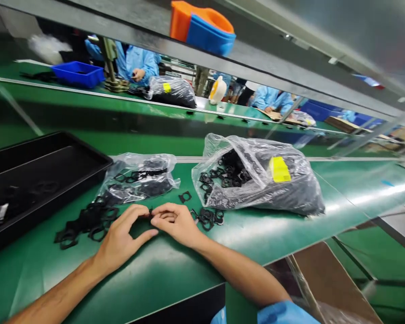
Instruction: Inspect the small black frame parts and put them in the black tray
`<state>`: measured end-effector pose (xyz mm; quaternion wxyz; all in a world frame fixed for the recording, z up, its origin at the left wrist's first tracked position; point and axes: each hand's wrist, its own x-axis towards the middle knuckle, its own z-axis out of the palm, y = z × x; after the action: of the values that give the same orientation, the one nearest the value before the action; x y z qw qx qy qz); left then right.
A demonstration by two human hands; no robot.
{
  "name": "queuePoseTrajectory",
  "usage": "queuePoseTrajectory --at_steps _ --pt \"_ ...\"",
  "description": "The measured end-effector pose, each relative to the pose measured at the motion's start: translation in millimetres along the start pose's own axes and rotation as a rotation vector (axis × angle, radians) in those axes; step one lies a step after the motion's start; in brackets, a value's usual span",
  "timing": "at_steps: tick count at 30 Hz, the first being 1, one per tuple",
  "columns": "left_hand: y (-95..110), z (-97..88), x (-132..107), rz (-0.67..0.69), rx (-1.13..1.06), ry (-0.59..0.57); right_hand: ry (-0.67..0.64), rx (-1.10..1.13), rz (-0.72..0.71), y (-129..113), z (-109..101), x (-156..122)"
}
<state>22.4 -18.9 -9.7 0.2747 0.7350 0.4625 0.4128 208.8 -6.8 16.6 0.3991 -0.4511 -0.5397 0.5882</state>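
Between my fingertips, just above the green bench, is a small black plastic part point(150, 212), seen nearly edge-on and mostly covered. The thumb and curled fingers of my right hand point(178, 223) close on it. My left hand point(123, 236) meets its other side with the fingertips, its thumb spread well away from the fingers. Left of my left hand lies a loose pile of black ring-shaped parts point(87, 223). A smaller group of black rings point(207, 218) lies right of my right hand, and a single black ring point(185, 196) lies just beyond my hands.
A clear bag point(259, 180) of black rings, with a yellow label, lies open-mouthed at the right. A smaller clear bag point(140, 177) lies behind my hands. A black tray point(50, 198) stands left. Overhead runs a metal shelf with an orange-and-blue tape dispenser point(204, 29). Co-workers sit opposite.
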Motion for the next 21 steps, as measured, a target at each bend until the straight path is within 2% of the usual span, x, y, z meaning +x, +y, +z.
queuePoseTrajectory --at_steps 3,6,8,9,11,14,21 --pt "-1 0.9 4 -0.153 -0.134 0.036 -0.051 -0.191 -0.169 -6 0 -4" --pt "3 0.1 10 -0.294 -0.394 0.059 0.082 -0.305 -0.283 -11 -1 -4" --pt "5 -0.4 15 -0.348 -0.563 0.08 0.16 -0.275 -0.29 -11 -2 -1" --pt "5 -0.6 17 -0.361 -0.63 0.085 0.144 -0.25 -0.267 -11 -2 2" --pt "3 -0.5 20 -0.361 -0.718 0.076 0.049 -0.207 -0.203 -7 -3 8" --pt "-3 0.2 21 -0.323 -0.719 0.065 0.012 -0.191 -0.18 -2 -3 15" --pt "-7 -1.0 17 -0.138 -0.489 0.15 0.037 -0.334 -0.312 -4 -4 14"
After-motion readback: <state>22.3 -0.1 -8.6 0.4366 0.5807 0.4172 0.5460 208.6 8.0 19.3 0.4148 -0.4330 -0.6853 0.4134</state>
